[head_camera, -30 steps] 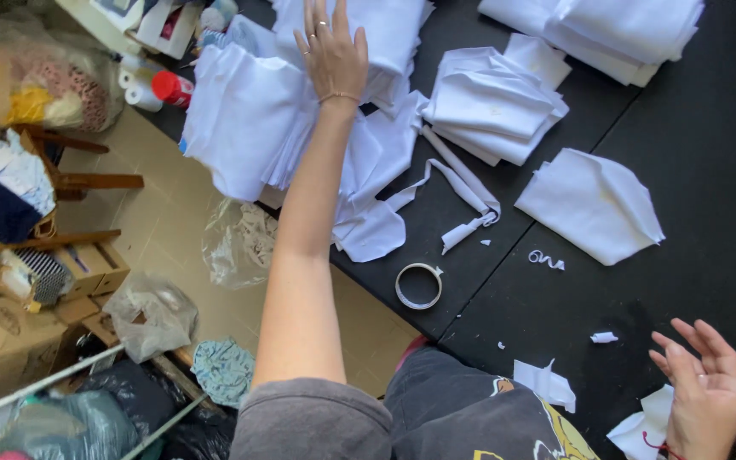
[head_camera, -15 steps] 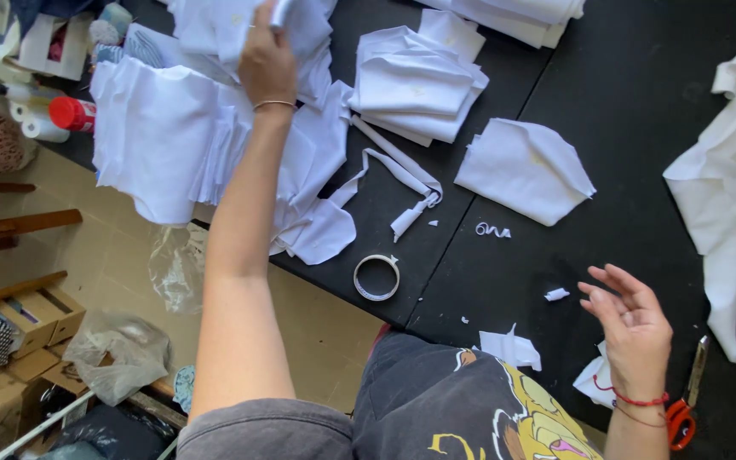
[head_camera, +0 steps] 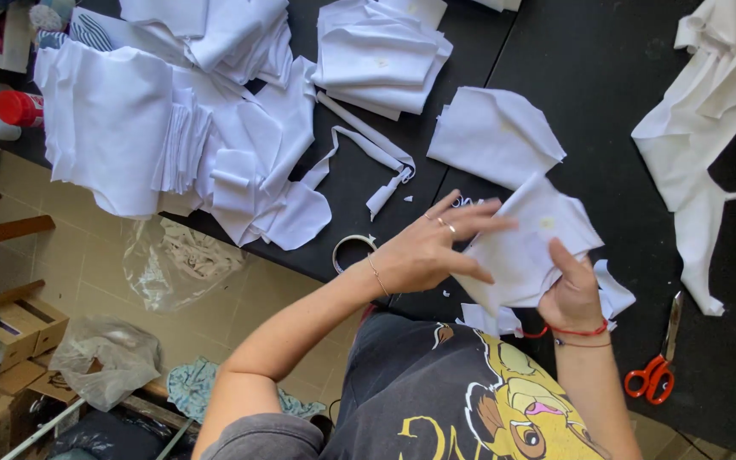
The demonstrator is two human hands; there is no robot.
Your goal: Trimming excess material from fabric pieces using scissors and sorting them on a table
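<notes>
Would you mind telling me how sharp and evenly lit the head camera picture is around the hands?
Head view: light is soft and even, with no hard shadows on the black table; the white fabric piece held in the left hand and right hand is bright, its folds nearly washed out; the left fingertips look slightly motion-blurred; the orange-handled scissors stay fairly crisp.

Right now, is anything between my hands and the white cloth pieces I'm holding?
Nothing visible. The left hand lies directly on the white cloth pieces, fingers spread across them, and the right hand grips them from below with the thumb on top. The tape roll lies to the left, clear of them.
</notes>
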